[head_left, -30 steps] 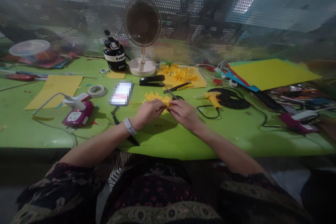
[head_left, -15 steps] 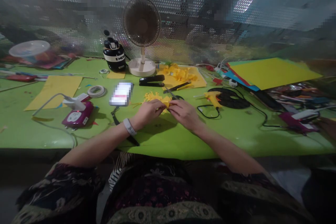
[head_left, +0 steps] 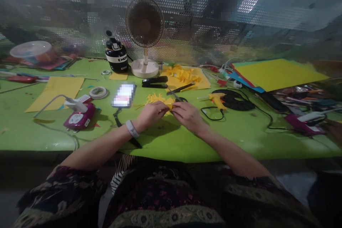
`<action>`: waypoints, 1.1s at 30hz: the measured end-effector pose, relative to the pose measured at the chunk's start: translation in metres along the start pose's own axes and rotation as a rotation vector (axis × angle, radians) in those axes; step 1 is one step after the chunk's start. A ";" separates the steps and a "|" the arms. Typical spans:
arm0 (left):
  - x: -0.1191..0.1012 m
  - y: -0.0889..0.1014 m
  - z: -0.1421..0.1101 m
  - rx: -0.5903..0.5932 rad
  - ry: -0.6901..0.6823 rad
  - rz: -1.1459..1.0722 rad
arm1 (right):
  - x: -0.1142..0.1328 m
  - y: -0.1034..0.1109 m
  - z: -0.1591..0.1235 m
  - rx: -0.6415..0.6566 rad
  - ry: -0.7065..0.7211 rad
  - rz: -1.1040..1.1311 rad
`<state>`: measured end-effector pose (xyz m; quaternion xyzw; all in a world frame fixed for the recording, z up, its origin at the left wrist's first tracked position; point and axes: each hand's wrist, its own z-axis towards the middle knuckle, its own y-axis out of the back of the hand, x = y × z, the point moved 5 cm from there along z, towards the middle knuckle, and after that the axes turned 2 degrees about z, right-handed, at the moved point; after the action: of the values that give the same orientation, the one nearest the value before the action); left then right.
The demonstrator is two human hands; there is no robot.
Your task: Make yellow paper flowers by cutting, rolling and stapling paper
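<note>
Both my hands meet over the green table [head_left: 165,139]. My left hand [head_left: 151,113], with a white band on the wrist, and my right hand [head_left: 187,115] pinch a small folded piece of yellow paper [head_left: 169,104] between their fingertips. Fringed yellow paper scraps [head_left: 155,97] lie just behind the hands. Scissors [head_left: 176,96] lie right beyond my right hand. A yellow glue gun [head_left: 217,100] rests to the right on a coil of black cable.
A phone [head_left: 123,94], tape roll [head_left: 98,92], purple power strip [head_left: 79,118] and yellow sheet [head_left: 55,92] lie at the left. A fan [head_left: 144,32], black bottle [head_left: 116,55], stapler [head_left: 154,82] and yellow paper pile [head_left: 184,76] stand behind. Coloured paper sheets [head_left: 276,74] lie at the right.
</note>
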<state>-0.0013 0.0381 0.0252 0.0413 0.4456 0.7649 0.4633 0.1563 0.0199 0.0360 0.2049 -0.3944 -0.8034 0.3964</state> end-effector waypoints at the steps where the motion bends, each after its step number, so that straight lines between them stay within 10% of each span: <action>1: 0.000 0.000 0.000 0.003 -0.002 -0.001 | 0.001 0.000 0.000 -0.010 0.009 -0.007; 33: -0.010 0.012 -0.002 -0.018 0.026 -0.073 | -0.003 0.002 -0.001 -0.012 -0.011 0.021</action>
<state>-0.0045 0.0266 0.0359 0.0108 0.4457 0.7520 0.4855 0.1596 0.0209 0.0373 0.1937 -0.3938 -0.8027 0.4039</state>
